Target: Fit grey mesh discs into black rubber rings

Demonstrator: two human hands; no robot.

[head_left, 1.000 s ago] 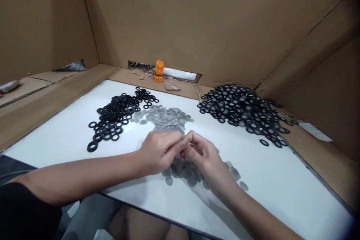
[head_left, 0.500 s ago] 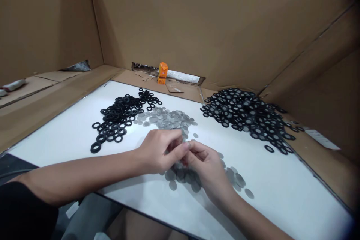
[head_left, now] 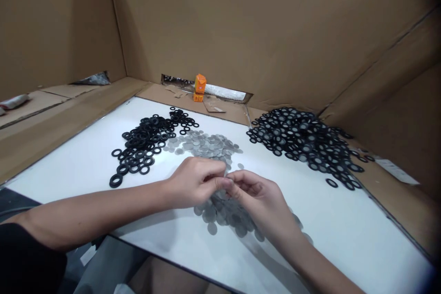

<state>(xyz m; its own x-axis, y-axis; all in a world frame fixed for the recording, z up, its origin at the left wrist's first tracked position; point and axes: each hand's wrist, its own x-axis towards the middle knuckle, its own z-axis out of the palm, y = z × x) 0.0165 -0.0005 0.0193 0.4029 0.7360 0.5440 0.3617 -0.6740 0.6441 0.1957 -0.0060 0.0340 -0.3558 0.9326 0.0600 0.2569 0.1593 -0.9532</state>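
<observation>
Above the middle of the white board [head_left: 165, 234], my left hand [head_left: 200, 181] is closed, its thumb and fingertips meeting those of my right hand [head_left: 258, 195]. My right hand is pinched too. Whatever lies between the fingertips is hidden or too small to name. Grey translucent discs [head_left: 220, 213] are spread under and behind both hands. To the left lies a pile of black rings [head_left: 148, 135]. A larger pile of black rings with grey discs in them [head_left: 303, 138] sits at the right.
Tall cardboard walls [head_left: 220, 23] surround the board at the back and sides. Small orange boxes [head_left: 200, 86] stand at the back, by a slot in the cardboard. A white paper label [head_left: 396, 171] lies at the right edge.
My right hand has shifted slightly right and up, uncovering more discs below the hands. Both hands remain fingertip to fingertip.
</observation>
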